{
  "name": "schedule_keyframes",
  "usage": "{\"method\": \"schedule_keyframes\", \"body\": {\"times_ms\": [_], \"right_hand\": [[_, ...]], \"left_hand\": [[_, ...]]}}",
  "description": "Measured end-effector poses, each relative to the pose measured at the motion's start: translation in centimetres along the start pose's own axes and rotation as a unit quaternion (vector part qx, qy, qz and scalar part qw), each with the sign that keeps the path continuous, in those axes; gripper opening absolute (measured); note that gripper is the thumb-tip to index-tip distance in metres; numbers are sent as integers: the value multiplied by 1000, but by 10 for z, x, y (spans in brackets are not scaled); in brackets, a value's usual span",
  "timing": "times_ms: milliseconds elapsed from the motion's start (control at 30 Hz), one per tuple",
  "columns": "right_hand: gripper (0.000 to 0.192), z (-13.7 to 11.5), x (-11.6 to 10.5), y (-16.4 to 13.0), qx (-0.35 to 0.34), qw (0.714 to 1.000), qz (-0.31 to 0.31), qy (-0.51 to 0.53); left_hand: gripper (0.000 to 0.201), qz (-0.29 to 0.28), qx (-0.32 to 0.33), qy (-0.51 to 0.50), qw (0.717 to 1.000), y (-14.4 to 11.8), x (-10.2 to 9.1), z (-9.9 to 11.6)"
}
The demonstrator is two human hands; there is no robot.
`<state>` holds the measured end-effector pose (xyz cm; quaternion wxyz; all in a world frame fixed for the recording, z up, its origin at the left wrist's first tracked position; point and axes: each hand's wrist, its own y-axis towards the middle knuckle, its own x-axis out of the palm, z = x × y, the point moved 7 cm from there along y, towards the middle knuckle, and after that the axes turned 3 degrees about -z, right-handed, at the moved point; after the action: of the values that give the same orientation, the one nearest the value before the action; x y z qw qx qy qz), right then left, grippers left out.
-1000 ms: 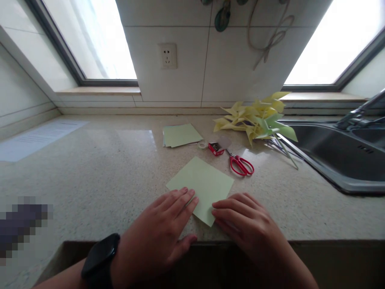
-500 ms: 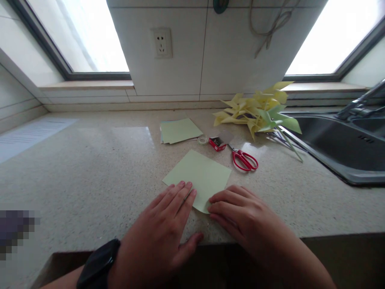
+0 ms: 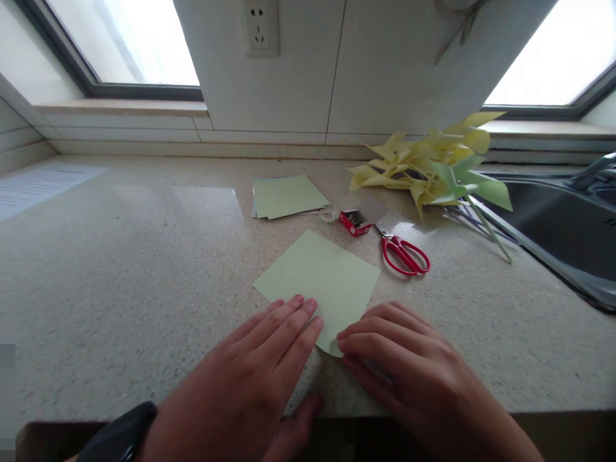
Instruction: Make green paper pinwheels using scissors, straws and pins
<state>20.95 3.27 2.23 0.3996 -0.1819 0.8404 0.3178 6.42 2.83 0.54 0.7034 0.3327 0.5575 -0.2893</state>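
A light green sheet of paper (image 3: 320, 269) lies on the speckled counter, one corner towards me. My left hand (image 3: 255, 362) rests on its near left edge, fingers stretched out flat and thumb apart. At the near corner my right hand (image 3: 409, 356) has its fingers bent together, pinching the paper there; that corner curves up slightly, and the fingertips partly hide it. Beyond the sheet's right side, red-handled scissors (image 3: 403, 255) rest with their blades pointing away. A small red box (image 3: 355, 222) and a clear roll of tape (image 3: 328, 215) sit behind the sheet.
Behind the sheet is a stack of coloured paper (image 3: 289, 195), green on top. Yellow and green paper pinwheels (image 3: 433, 168) lie at the back right beside the sink (image 3: 558, 218). A printed sheet (image 3: 43, 183) is at the far left.
My view has dipped and come slightly closer, so the sheet looks larger. Both hands keep about the same places on the paper; no clear change in the fold shows.
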Motion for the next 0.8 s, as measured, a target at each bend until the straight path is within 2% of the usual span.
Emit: {"method": "schedule_keyframes", "body": {"times_ms": [167,500,800], "right_hand": [[12,1,1,0,-7,1000,-19,14],[13,2,1,0,-14,1000,-17,-5],[10,4,6,1,-25,999,-16,-11]], "left_hand": [[72,11,0,13,1000,-1,4,-3],[82,-1,-20,-50,999,-2,7,-9],[80,3,-12,-21,1000,-2,7,-7]]}}
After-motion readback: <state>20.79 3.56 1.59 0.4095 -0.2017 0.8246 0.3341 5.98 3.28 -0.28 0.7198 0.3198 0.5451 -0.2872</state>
